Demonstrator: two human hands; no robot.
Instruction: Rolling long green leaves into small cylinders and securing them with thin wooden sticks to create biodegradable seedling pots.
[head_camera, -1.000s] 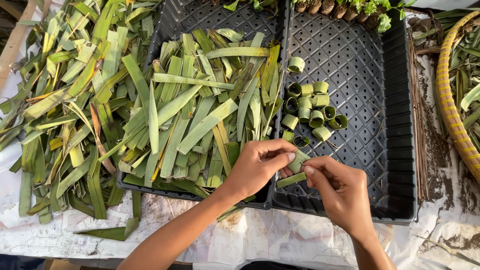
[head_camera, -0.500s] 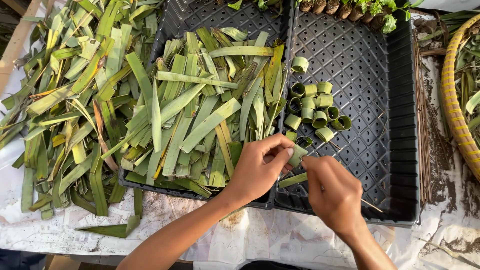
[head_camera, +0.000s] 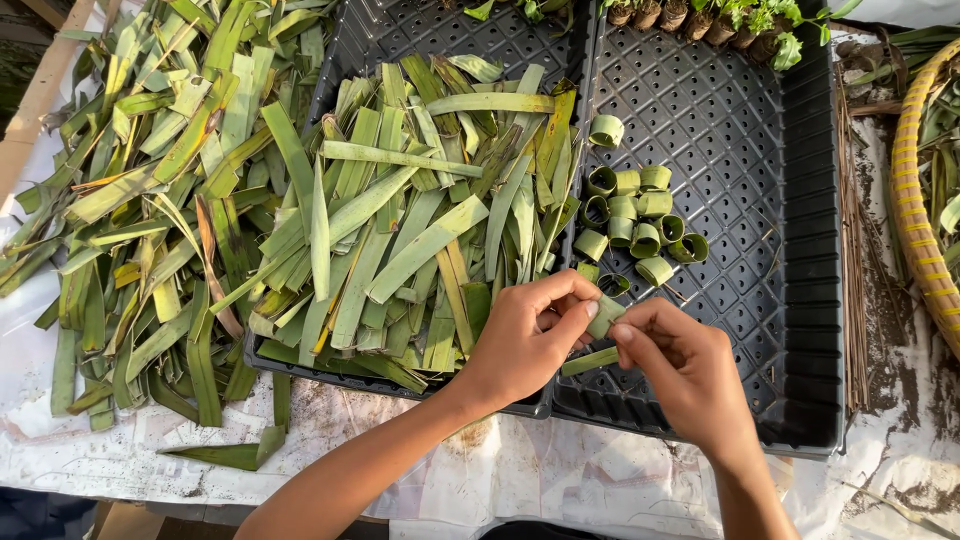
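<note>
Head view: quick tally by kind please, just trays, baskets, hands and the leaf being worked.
Black trays: 2, left tray, right tray
Woven basket: 1
Hands: 2, left hand, right hand
Leaf strip, pinched by both hands: 1
Total: 6

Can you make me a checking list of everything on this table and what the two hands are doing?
Surface: white sheet smeared with soil.
Job's things: leaf strip pinched between both hands; rolled leaf rings in the right black tray; cut leaf strips heaped in the left black tray.
Clutter: loose leaves on the left of the table.
Grippers: left hand and right hand both grip the strip.
Cables: nothing seen.
Surroundings: small potted seedlings at the top; woven basket rim at the right.
</note>
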